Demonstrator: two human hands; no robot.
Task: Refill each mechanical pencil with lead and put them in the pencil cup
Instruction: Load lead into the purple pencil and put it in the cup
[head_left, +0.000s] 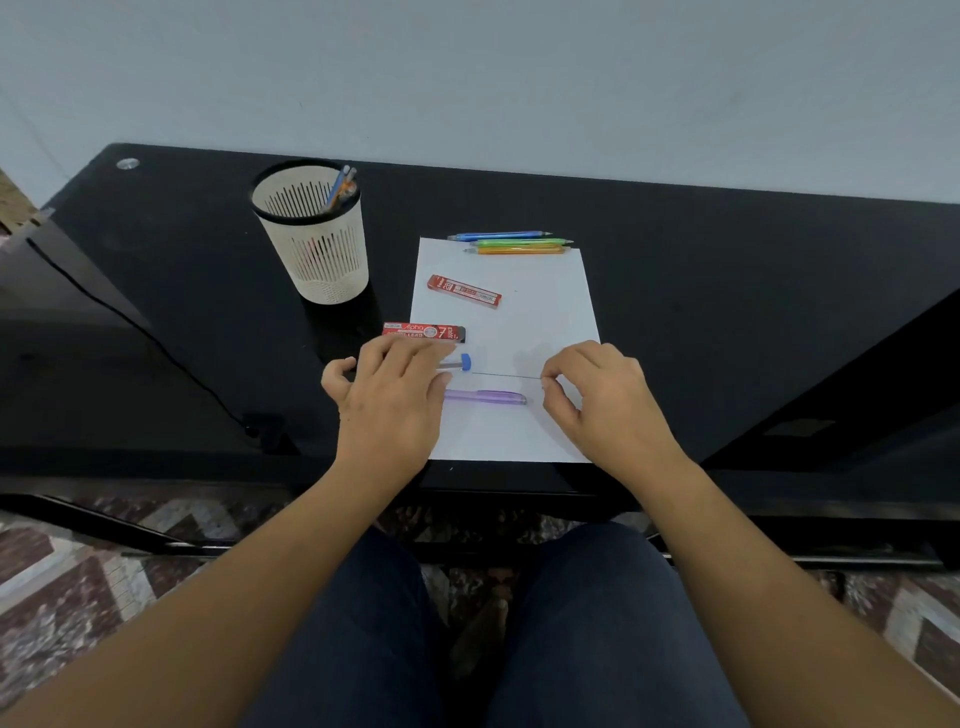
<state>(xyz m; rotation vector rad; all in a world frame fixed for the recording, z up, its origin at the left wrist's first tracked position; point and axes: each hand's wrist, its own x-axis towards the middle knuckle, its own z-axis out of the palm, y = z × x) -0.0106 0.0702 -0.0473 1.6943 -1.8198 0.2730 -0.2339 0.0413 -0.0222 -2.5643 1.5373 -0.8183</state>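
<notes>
My left hand (387, 402) holds a clear lead tube with a blue cap (462, 362) over the white paper sheet (514, 322). A thin lead (506, 375) runs from the cap to my right hand (597, 397), which pinches its far end. Just below lies a purple mechanical pencil (485, 397) on the paper. At the paper's far edge lie a blue pencil (498, 235), a green pencil (519, 242) and an orange pencil (519, 250). The slotted white pencil cup (317, 244) stands to the left with pencils (340, 189) in it.
Two red lead cases lie nearby: one (464, 291) on the paper, another (423, 331) at its left edge. The black desk (727, 291) ends at a grey wall. A black cable (130, 322) runs across the desk's left side.
</notes>
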